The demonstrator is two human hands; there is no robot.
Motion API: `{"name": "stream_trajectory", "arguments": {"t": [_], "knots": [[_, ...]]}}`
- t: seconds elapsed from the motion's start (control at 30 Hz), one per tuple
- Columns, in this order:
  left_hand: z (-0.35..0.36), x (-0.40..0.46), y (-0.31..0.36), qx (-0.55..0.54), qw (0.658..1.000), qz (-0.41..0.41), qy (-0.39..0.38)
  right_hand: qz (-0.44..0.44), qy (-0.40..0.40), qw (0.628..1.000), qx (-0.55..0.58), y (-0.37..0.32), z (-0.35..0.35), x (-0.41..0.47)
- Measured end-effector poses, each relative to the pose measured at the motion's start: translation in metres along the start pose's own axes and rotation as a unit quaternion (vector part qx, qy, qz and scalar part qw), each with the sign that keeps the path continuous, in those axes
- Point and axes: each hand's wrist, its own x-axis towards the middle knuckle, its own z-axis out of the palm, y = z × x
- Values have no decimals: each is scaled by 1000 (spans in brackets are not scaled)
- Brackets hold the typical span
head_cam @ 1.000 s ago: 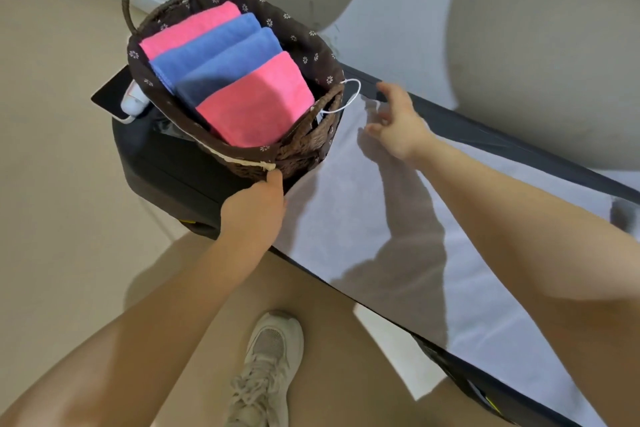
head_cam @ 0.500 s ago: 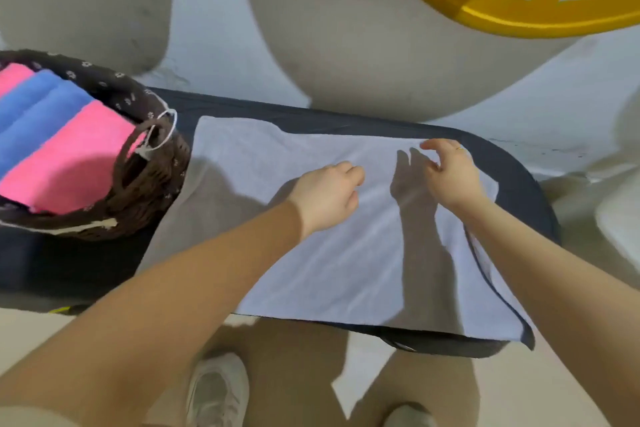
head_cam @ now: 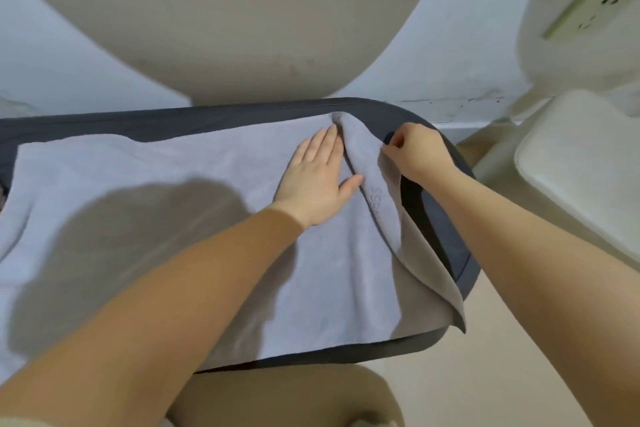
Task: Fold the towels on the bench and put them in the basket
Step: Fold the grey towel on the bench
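1. Both hands have slid to the bench's right end since half a second ago, and the right edge of the pale grey-blue terry towel [head_cam: 194, 204], flat then, is now lifted into a ridge.
2. Left hand [head_cam: 317, 180] lies flat on the cloth, fingers straight and together, pinning it just beside the ridge.
3. Right hand [head_cam: 417, 152] pinches the raised towel edge between thumb and curled fingers, at the far right corner.
4. That towel is spread across the dark grey padded bench [head_cam: 446, 218], its near right corner drooping over the edge.
5. Soft, light and limp by the look of it: it sags wherever it is unsupported, so it should fold easily but will slump if held at one point.
6. Best hold, I'd say: both right corners, carried over to the left side.
7. Wicker basket is out of view.
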Motion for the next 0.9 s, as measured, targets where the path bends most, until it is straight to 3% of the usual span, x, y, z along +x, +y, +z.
{"name": "stream_trajectory", "arguments": {"t": [0.13,0.23,0.47,0.67,0.73,0.9], "knots": [[6,2,0,55,998,6,-20,-28,-14,998,-52,20,-20,12],[6,3,2,64,998,6,-28,2,17,1000,-21,37,-38,28],[3,7,5,70,996,-16,-45,-28,95,994,52,37,-27,20],[-1,2,7,83,995,1,-50,77,110,987,86,80,-9,-68],[-5,-4,15,92,995,35,-35,125,107,979,123,90,-7,-100],[-5,-39,57,63,976,203,-51,210,-14,964,163,89,-9,-148]]}}
